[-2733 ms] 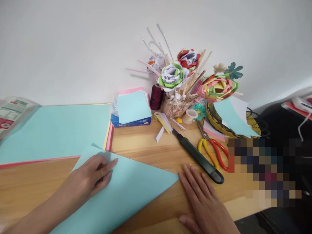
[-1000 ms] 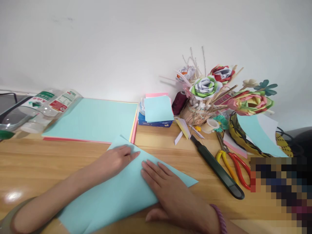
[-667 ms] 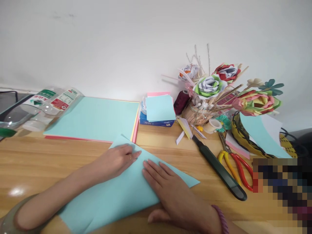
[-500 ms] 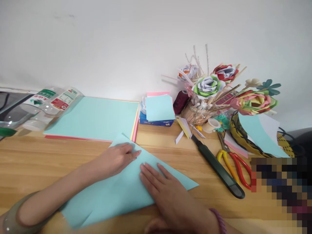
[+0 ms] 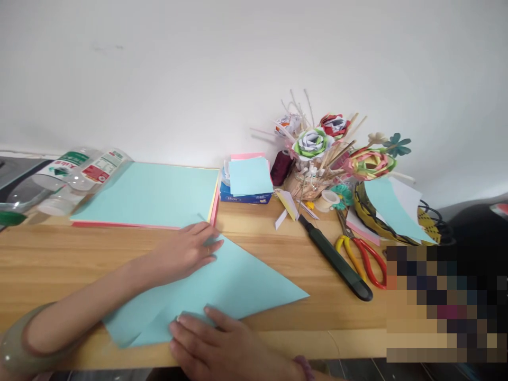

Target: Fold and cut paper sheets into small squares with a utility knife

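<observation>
A light blue sheet of paper [image 5: 238,286], folded into a rough triangle, lies on the wooden table in front of me. One corner points right, and a small crease shows near its lower left edge. My left hand [image 5: 194,248] rests on the upper corner, fingers apart and pressing down; a ring is on one finger. Along the lower edge, my right hand [image 5: 214,338] lies flat on the paper with its fingers stretched out. Neither hand grips anything.
Behind the sheet is a stack of coloured paper [image 5: 159,193] beside plastic bottles [image 5: 71,169]. A blue box [image 5: 246,198] carries small paper squares. To the right are a dark green-handled tool [image 5: 337,264], scissors [image 5: 363,254], paper flowers [image 5: 313,144] and a woven basket [image 5: 365,211].
My right hand has slid down and left across the paper to its lower edge. The left hand stays at the upper corner, its fingers more spread. The camera view has shifted slightly.
</observation>
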Demonstrator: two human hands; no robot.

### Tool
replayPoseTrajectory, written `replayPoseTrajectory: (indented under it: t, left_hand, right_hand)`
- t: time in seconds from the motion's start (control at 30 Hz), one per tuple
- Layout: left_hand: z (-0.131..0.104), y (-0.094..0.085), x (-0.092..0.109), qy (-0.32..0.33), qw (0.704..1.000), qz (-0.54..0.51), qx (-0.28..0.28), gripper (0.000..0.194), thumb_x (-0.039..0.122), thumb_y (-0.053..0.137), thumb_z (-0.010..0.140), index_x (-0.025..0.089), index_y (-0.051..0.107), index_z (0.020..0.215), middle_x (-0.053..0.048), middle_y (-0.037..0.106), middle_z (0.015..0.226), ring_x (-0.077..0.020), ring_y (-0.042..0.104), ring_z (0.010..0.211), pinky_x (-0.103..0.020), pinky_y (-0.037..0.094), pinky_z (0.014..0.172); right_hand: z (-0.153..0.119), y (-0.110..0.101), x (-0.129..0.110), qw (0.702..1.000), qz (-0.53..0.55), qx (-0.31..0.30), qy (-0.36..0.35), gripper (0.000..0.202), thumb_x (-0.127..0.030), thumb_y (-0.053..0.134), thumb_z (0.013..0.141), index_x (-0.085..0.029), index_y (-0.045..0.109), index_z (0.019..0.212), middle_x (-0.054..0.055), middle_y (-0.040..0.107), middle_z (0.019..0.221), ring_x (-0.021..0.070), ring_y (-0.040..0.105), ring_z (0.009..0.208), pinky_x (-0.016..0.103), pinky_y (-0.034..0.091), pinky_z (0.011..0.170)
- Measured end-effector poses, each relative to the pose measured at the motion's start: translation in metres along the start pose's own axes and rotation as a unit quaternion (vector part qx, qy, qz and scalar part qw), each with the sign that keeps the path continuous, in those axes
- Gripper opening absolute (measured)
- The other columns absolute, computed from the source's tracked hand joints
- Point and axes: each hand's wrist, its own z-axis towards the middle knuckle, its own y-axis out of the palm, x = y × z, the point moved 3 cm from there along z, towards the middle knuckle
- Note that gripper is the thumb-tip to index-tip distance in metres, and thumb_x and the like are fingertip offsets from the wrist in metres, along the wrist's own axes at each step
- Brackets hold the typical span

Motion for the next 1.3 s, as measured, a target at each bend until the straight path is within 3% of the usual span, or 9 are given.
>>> replayPoseTrajectory:
  t: [0.07,0.17,0.3,0.4,0.53,0.77,1.0,1.1,1.3]
  left_hand:
    - [-0.005,0.002,0.002,0.040,0.999,0.029,0.021,0.035,0.036,0.038,0.098,0.018,0.059,0.119,-0.010,0.054,0.129,-0.0276,0.039,0.126,-0.049,0.031,0.105]
    - [-0.010,0.008,0.006,0.027,0.998,0.050,0.033,0.039,0.038,0.036,0.098,0.017,0.057,0.123,-0.008,0.050,0.137,-0.0286,0.028,0.136,-0.056,0.014,0.112]
    - [-0.010,0.015,0.015,-0.010,0.996,0.065,0.057,0.044,0.040,0.031,0.099,0.016,0.063,0.117,-0.010,0.056,0.131,-0.0288,0.031,0.136,-0.058,0.014,0.112]
    - [-0.010,0.020,0.022,-0.010,0.992,0.092,0.085,0.057,0.052,0.031,0.096,0.009,0.059,0.122,-0.018,0.053,0.133,-0.0318,0.035,0.133,-0.060,0.016,0.111]
    - [-0.012,0.025,0.025,0.001,0.988,0.123,0.093,0.072,0.061,0.028,0.092,0.004,0.050,0.130,-0.022,0.044,0.140,-0.0325,0.038,0.132,-0.058,0.021,0.109]
    - [-0.014,0.027,0.023,-0.018,0.989,0.124,0.077,0.059,0.051,0.023,0.098,0.011,0.045,0.136,-0.016,0.036,0.146,-0.0268,0.032,0.137,-0.052,0.020,0.112]
    - [-0.013,0.026,0.026,-0.027,0.988,0.129,0.079,0.048,0.037,0.025,0.101,0.010,0.049,0.133,-0.014,0.037,0.146,-0.0256,0.031,0.137,-0.051,0.019,0.113]
    - [-0.012,0.025,0.027,-0.031,0.987,0.139,0.070,0.048,0.033,0.023,0.101,0.008,0.049,0.132,-0.015,0.035,0.147,-0.0243,0.030,0.138,-0.050,0.016,0.114]
    - [-0.012,0.025,0.029,-0.035,0.986,0.151,0.069,0.046,0.027,0.021,0.101,0.006,0.050,0.130,-0.015,0.038,0.145,-0.0226,0.030,0.138,-0.049,0.014,0.114]
  right_hand:
    - [-0.004,-0.002,0.000,1.000,0.021,-0.002,0.010,0.043,-0.032,0.022,0.101,-0.012,0.041,0.133,0.005,0.035,0.148,0.0148,0.023,0.138,0.034,0.019,0.114]
    - [-0.020,-0.017,0.007,0.994,0.095,-0.029,0.051,0.045,-0.033,0.026,0.100,-0.011,0.035,0.139,0.004,0.035,0.148,0.0120,0.020,0.139,0.032,0.012,0.115]
    - [-0.049,-0.046,0.023,0.971,0.163,-0.080,0.156,0.065,-0.051,0.041,0.093,-0.010,0.033,0.142,0.009,0.032,0.148,0.0157,0.021,0.139,0.035,0.013,0.115]
    - [-0.064,-0.057,0.038,0.958,0.129,-0.089,0.241,0.065,-0.052,0.036,0.094,-0.009,0.033,0.143,0.012,0.028,0.149,0.0190,0.021,0.139,0.041,0.017,0.114]
    - [-0.082,-0.058,0.064,0.951,0.008,-0.071,0.302,0.058,-0.047,0.030,0.097,-0.012,0.031,0.144,0.009,0.029,0.149,0.0186,0.024,0.138,0.044,0.025,0.112]
    - [-0.115,-0.055,0.112,0.910,-0.105,-0.011,0.400,0.055,-0.037,0.029,0.098,-0.002,0.036,0.140,0.020,0.032,0.146,0.0252,0.030,0.136,0.051,0.027,0.110]
    - [-0.100,-0.050,0.096,0.927,-0.095,-0.020,0.361,0.062,-0.043,0.033,0.096,0.001,0.036,0.139,0.022,0.031,0.145,0.0273,0.025,0.137,0.050,0.025,0.111]
    - [-0.078,-0.049,0.069,0.959,-0.043,-0.052,0.276,0.062,-0.047,0.035,0.095,-0.007,0.034,0.142,0.013,0.028,0.149,0.0202,0.021,0.139,0.039,0.021,0.114]
    - [-0.042,-0.035,0.012,0.985,0.108,-0.063,0.115,0.076,-0.056,0.038,0.092,-0.002,0.026,0.143,0.016,0.023,0.151,0.0184,0.008,0.141,0.032,0.011,0.115]
